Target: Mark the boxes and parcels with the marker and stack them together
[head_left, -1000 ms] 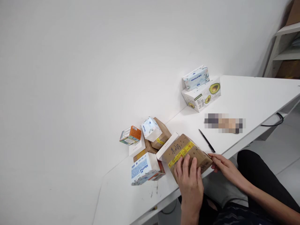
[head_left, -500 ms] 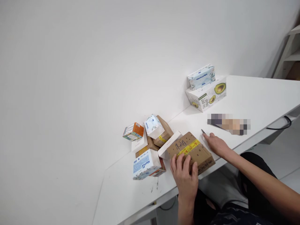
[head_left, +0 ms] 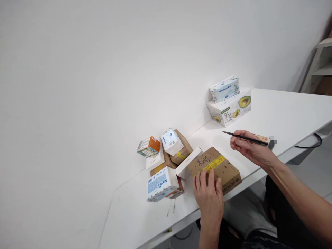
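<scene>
My left hand (head_left: 209,190) lies on the near part of a brown cardboard box (head_left: 220,175), its fingers spread over the top. Yellow tape runs across this box, with handwriting beside it. Raised to the right of the box, my right hand (head_left: 250,148) grips a black pen (head_left: 246,138), whose tip points left. The pen is apart from the box. Behind my right hand, a partly hidden item (head_left: 264,138), blurred at one end, lies on the table. A narrow white box (head_left: 188,162) leans against the cardboard box's left side.
On the white table (head_left: 135,207) to the left are a Manhua tissue pack (head_left: 161,183), an orange box (head_left: 149,147), another tissue pack (head_left: 171,141) and more cardboard boxes. Against the wall, a tissue pack (head_left: 225,89) sits on an avocado-printed box (head_left: 230,108). Shelves (head_left: 321,69) stand far right.
My right hand has risen from the table beside the box, and the pen now shows at full length in its fingers. My left hand stays on the cardboard box.
</scene>
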Demonstrator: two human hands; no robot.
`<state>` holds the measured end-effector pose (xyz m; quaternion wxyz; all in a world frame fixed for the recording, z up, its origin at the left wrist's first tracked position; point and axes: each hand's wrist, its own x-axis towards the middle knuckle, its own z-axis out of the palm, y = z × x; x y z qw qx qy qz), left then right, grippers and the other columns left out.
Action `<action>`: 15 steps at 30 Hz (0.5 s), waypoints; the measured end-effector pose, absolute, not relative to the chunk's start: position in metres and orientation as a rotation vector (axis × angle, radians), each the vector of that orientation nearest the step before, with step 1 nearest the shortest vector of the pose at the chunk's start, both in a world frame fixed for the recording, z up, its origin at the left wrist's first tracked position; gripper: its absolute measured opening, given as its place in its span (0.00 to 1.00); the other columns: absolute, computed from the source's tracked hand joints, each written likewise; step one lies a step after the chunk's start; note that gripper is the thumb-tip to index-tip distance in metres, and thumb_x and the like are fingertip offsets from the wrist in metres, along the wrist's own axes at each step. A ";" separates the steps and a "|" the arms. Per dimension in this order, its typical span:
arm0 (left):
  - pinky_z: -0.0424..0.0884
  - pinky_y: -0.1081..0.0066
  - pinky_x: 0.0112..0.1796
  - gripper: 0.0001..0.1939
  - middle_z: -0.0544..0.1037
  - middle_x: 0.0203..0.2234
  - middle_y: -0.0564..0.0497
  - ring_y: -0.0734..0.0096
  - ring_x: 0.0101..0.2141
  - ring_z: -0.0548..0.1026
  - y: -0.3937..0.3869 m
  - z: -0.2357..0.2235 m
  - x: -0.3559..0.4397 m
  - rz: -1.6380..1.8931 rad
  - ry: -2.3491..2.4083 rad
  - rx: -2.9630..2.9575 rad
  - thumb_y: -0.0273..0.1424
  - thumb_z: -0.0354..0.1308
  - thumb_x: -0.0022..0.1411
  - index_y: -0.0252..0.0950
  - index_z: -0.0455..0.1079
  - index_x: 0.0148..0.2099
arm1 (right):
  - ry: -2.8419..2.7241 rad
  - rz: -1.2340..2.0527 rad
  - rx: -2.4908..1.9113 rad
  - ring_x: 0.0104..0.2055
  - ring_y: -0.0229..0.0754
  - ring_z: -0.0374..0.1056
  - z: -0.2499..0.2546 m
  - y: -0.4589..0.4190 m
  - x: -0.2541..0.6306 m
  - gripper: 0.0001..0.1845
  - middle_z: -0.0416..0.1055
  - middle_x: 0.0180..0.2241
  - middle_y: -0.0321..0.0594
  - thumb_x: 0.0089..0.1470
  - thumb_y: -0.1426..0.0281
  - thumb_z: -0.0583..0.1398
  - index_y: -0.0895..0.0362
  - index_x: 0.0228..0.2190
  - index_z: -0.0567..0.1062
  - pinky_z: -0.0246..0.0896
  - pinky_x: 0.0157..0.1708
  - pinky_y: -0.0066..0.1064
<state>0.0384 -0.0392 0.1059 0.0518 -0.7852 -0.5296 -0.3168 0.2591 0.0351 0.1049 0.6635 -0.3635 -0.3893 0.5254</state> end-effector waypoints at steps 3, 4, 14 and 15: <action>0.69 0.58 0.48 0.14 0.75 0.46 0.45 0.60 0.47 0.72 -0.035 0.120 0.042 -0.864 -1.656 -2.355 0.26 0.52 0.65 0.38 0.70 0.52 | -0.963 1.139 -0.834 0.23 0.36 0.63 0.136 0.031 0.236 0.12 0.67 0.20 0.31 0.57 0.57 0.59 0.51 0.30 0.67 0.59 0.26 0.29; 0.69 0.59 0.48 0.13 0.75 0.45 0.45 0.61 0.46 0.72 -0.033 0.124 0.043 -0.865 -1.642 -2.364 0.25 0.52 0.65 0.37 0.70 0.51 | -1.002 1.130 -0.853 0.21 0.35 0.60 0.143 0.032 0.229 0.13 0.65 0.18 0.31 0.58 0.56 0.56 0.52 0.29 0.67 0.58 0.24 0.29; 0.71 0.61 0.48 0.11 0.76 0.43 0.45 0.62 0.46 0.72 -0.011 0.109 0.057 -0.921 -1.573 -2.402 0.21 0.52 0.64 0.34 0.71 0.46 | -1.194 1.278 -1.014 0.22 0.37 0.63 0.123 0.068 0.184 0.05 0.66 0.19 0.30 0.48 0.66 0.59 0.54 0.28 0.68 0.57 0.24 0.29; 0.72 0.61 0.48 0.11 0.76 0.43 0.45 0.62 0.45 0.72 -0.010 0.107 0.057 -0.903 -1.576 -2.403 0.22 0.52 0.64 0.34 0.71 0.46 | -1.205 1.248 -1.024 0.21 0.36 0.61 0.119 0.069 0.183 0.05 0.64 0.17 0.29 0.49 0.66 0.58 0.53 0.27 0.66 0.56 0.23 0.29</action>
